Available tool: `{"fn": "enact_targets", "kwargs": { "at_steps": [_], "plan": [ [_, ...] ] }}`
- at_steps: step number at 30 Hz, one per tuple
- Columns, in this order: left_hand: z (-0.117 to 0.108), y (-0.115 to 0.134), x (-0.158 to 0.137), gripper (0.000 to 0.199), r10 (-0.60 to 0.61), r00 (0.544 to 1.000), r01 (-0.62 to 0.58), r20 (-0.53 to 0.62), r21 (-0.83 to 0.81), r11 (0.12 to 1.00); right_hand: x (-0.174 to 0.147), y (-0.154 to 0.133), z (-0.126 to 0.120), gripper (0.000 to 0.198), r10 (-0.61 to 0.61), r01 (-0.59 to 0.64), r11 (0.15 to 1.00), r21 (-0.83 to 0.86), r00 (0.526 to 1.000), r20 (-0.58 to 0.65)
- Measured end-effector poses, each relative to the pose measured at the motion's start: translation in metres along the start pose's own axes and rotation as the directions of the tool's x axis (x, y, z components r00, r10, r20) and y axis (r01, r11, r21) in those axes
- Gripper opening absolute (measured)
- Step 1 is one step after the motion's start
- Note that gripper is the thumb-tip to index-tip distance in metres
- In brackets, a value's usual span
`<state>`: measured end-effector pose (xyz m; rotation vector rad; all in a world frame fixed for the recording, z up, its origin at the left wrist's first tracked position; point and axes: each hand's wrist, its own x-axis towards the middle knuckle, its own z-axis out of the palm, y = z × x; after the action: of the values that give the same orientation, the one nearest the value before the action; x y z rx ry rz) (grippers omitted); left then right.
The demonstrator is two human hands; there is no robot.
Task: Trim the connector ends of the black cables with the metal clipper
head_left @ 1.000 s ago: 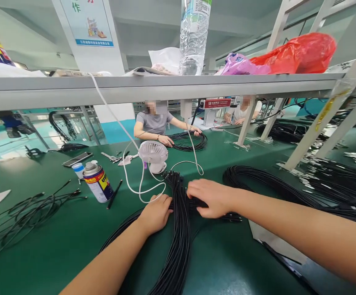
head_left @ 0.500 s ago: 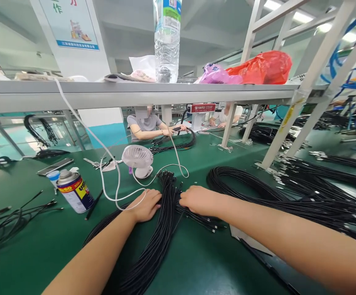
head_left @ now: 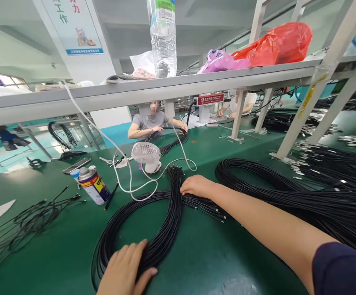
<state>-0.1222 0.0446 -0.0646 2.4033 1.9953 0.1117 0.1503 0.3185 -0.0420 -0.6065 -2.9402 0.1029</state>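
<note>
A looped bundle of thin black cables (head_left: 170, 229) lies on the green table, its two ends crossing near the middle. At the near side of the loop my left hand (head_left: 125, 266) is closed over the bundle, fingers on one side and thumb on the other. My right hand (head_left: 198, 186) has its fingers curled on the cables at the crossing. Metal connectors show at the ends, above the crossing and to its right. The fingertips of my right hand are partly hidden.
A white fan (head_left: 146, 155) with a looping white cord stands behind the bundle. To the left are a spray can (head_left: 94, 185) and loose cables (head_left: 30, 225). Another cable coil (head_left: 245, 174) lies right. A shelf (head_left: 196, 82) crosses above; a co-worker (head_left: 153, 123) handles cables opposite.
My left hand has left the crossing and moved toward me to the near side of the loop. My right hand stays at the crossing. The view has tilted and shifted left.
</note>
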Motion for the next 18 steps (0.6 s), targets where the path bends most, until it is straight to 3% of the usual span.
{"fn": "enact_targets", "kwargs": {
  "at_steps": [3,6,10,14,18],
  "plan": [
    [-0.004,-0.014,0.014,0.039,-0.01,1.0,0.011,-0.011,0.076,0.997,0.009,-0.002,-0.004,0.032,0.064,-0.063,0.998,0.023,0.998,-0.019],
    [-0.012,-0.03,0.036,0.037,-0.011,1.0,0.013,-0.013,0.117,0.993,0.002,-0.006,-0.012,0.034,0.174,-0.172,0.984,0.043,0.984,-0.04],
    [-0.019,-0.04,0.055,0.041,-0.012,0.999,0.019,-0.044,0.167,0.986,-0.054,-0.008,-0.03,0.033,0.386,-0.383,0.922,0.057,0.921,-0.06],
    [-0.025,-0.034,0.066,0.045,-0.047,0.993,0.065,-0.109,0.163,0.984,-0.147,-0.002,-0.061,0.033,0.625,-0.623,0.781,0.054,0.776,-0.081],
    [-0.032,-0.012,0.07,0.054,-0.127,0.975,0.138,-0.183,0.05,0.989,-0.23,0.016,-0.093,0.034,0.838,-0.837,0.544,0.061,0.538,-0.095]
  ]
}}
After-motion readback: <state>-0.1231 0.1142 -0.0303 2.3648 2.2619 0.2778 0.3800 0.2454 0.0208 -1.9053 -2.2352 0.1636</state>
